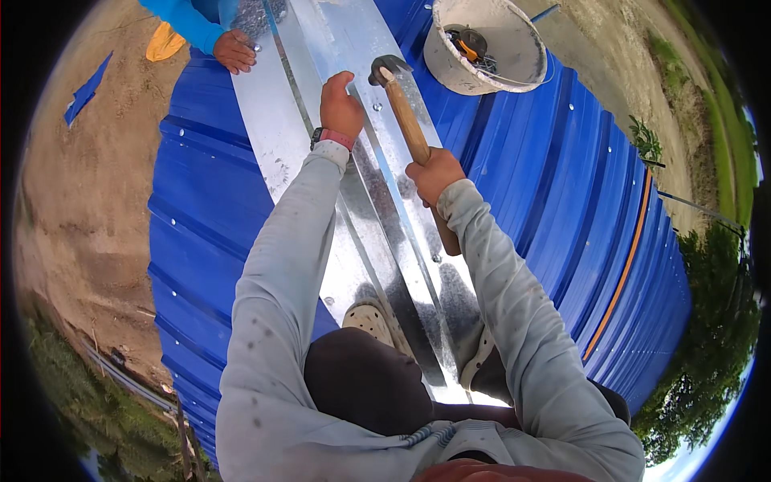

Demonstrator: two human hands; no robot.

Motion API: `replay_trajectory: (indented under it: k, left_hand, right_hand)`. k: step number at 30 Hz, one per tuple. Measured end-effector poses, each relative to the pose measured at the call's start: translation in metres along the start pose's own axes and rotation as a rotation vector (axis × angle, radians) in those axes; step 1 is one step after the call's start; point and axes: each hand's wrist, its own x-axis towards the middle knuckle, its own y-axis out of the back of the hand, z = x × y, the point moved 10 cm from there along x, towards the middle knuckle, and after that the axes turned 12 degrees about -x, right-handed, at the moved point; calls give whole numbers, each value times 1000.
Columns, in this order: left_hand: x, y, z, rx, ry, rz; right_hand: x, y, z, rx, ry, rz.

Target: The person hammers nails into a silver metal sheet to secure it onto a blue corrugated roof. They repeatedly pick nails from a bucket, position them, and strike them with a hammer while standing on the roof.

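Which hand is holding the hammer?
The person's right hand grips the wooden hammer handle; the left hand doesn't, and the co-worker's hand rests at the edge of the metal flashing.

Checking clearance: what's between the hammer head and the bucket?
Head view: the edge of the silver sheet, then bare blue roofing, between hammer head and bucket.

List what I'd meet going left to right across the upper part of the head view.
Blue scrap on the ground → yellow-orange cloth → co-worker's hand → the person's left hand → hammer head → whitish bucket → leafy green plant.
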Motion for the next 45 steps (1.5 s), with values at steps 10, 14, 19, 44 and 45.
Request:
replay_trajectory:
  k: [10, 14, 19, 44, 45]
  left_hand:
    - [2, 8, -8, -100, 11, 6]
    - [7, -2, 0, -242, 129, -6]
    - [-26, 9, 20, -128, 34, -187]
    - [-75, 3, 79, 74, 366, -878]
    - [-69, -18, 89, 73, 419, -927]
  right_hand:
    - [-1, -7, 3, -33, -89, -9]
    - [-3, 16, 2, -312, 81, 312]
    - [-7, 5, 20, -202, -39, -22]
    - [-167, 139, 329, -939, -281, -162]
    - [-165, 139, 329, -935, -271, -155]
